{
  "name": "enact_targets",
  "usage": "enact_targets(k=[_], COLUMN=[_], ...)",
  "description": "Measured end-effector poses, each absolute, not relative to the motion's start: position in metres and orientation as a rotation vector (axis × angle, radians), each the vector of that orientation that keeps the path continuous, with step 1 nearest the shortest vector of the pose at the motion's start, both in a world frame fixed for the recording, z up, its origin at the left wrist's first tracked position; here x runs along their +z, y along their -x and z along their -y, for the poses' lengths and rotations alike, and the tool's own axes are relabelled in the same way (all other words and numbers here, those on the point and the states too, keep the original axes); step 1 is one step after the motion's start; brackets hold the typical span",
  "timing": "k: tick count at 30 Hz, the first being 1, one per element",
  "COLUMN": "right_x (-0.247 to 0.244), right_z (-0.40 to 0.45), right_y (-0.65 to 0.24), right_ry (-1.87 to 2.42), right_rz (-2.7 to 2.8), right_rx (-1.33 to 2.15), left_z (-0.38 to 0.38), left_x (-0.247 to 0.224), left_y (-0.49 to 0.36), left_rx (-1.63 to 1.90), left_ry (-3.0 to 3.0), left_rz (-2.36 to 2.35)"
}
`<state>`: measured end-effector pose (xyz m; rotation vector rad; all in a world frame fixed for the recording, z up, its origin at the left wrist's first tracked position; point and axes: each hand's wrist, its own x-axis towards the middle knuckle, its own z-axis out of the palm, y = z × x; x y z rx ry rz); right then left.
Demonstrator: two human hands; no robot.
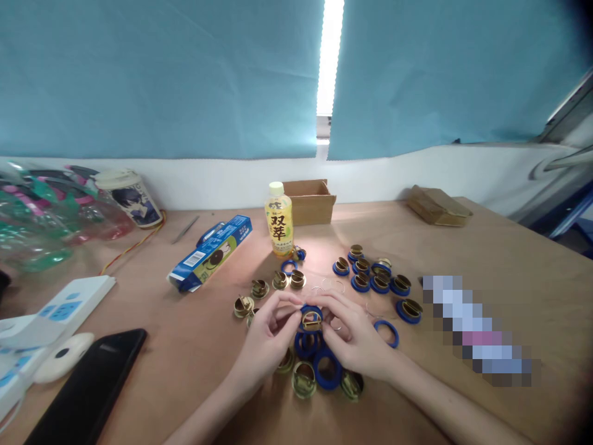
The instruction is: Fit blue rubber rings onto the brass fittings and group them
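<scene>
Monitoring remotely, I logged the left hand (272, 329) and right hand (353, 332), fingers clamped on a blue-rimmed gold piece (311, 322).

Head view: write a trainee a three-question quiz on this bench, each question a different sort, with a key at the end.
1. Multiple choice: what do the left hand and right hand hold between them?
A) a black phone
B) a blue-rimmed brass-coloured piece
C) a paper cup

2. True or false: the drink bottle stands upright with its cap on.

3. Fill in the blank: the blue snack box lies on the table to the ___ of the drink bottle, as the person sees it.

Key: 1. B; 2. True; 3. left
</scene>
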<state>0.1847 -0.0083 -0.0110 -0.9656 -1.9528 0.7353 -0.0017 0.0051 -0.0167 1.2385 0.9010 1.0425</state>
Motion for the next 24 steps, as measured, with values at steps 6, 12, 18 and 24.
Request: enact_targets(k=[6,12,18,24], right_x=[-0.012,-0.0122,-0.0124,-0.0093], right_z=[0.0087,0.0089,0.0089,0.0085], right_y=[-0.184,-0.1832,-0.1828,-0.1833], right_ry=[0.971,0.982,0.968,0.971], right_rz=[1.95,1.949,1.949,1.954], right_rx=[0.74,0.755,0.743,0.743], left_z=[-0.0056,-0.0066,-0.0062,-0.0046], left_x=[-0.0163,-0.0158,-0.0144,-0.012], left_y=[0.0016,0.0024,0.0018,0.0005], left_rx=[1.044,1.051,1.044,1.006], left_ry=[-1.263,-1.257,-1.276,-1.266], left_rz=[-0.927,-0.921,-0.92,-0.965])
